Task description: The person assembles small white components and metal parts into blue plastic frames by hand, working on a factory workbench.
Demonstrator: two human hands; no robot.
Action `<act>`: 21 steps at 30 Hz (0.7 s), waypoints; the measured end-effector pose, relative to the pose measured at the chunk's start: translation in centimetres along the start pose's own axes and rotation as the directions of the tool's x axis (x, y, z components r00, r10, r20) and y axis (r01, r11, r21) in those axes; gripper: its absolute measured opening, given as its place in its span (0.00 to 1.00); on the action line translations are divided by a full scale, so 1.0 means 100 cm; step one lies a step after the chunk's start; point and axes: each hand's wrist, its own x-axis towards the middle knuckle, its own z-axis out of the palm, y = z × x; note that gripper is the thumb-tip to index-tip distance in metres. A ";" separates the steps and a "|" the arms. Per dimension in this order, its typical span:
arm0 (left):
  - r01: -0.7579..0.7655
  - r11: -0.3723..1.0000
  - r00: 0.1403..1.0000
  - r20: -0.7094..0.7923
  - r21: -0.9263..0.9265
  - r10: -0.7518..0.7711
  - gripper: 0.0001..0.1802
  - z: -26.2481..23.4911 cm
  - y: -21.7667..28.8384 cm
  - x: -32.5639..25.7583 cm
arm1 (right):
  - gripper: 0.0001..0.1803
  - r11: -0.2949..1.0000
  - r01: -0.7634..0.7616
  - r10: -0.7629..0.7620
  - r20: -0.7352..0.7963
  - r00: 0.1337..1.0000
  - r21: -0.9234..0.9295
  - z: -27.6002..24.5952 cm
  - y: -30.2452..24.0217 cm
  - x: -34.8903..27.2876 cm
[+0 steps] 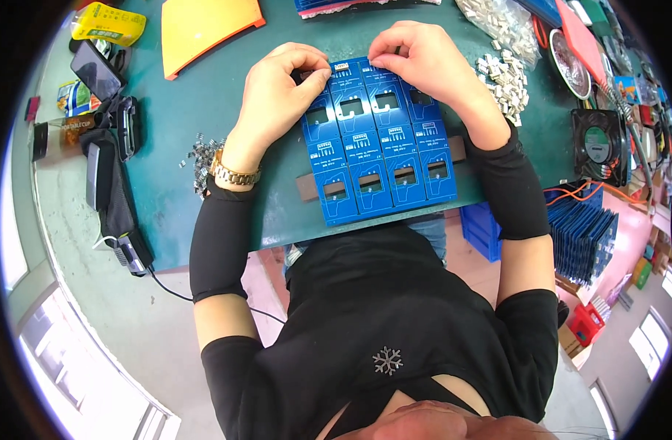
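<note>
A blue circuit board panel (359, 132) with rectangular cutouts lies before me, propped on a brown strip (307, 187) whose ends stick out at both sides. My left hand (285, 88) is at its far left corner, thumb and fingers pinched together; whatever they hold is hidden. At the far edge, further right, my right hand (427, 62) also pinches, and its fingertips hide what is in them. Between the two hands a small white connector (341, 66) sits on the panel's far edge. White connectors (503, 84) are heaped right of my right hand. Small metal parts (202, 161) lie beside my left wrist.
An orange-yellow panel (211, 29) lies at the back left. Along the left edge are a phone (98, 70), a yellow packet (109, 24) and a dark strap (116, 183). A black fan (598, 147) stands at the right, above a stack of blue boards (585, 238).
</note>
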 end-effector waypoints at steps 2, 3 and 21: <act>0.043 0.999 0.999 0.009 -0.008 -0.043 0.05 0.002 0.004 0.002 | 0.08 0.996 -0.033 0.029 0.050 0.998 0.083 -0.005 0.006 -0.002; 0.087 0.996 0.996 0.015 -0.017 -0.087 0.05 0.001 0.005 0.003 | 0.10 0.985 -0.067 0.051 0.105 0.993 0.162 -0.007 0.007 -0.002; 0.027 0.999 1.000 0.008 0.034 -0.027 0.04 0.000 0.004 0.005 | 0.09 0.948 -0.306 0.317 -0.174 0.932 0.089 -0.101 0.043 -0.040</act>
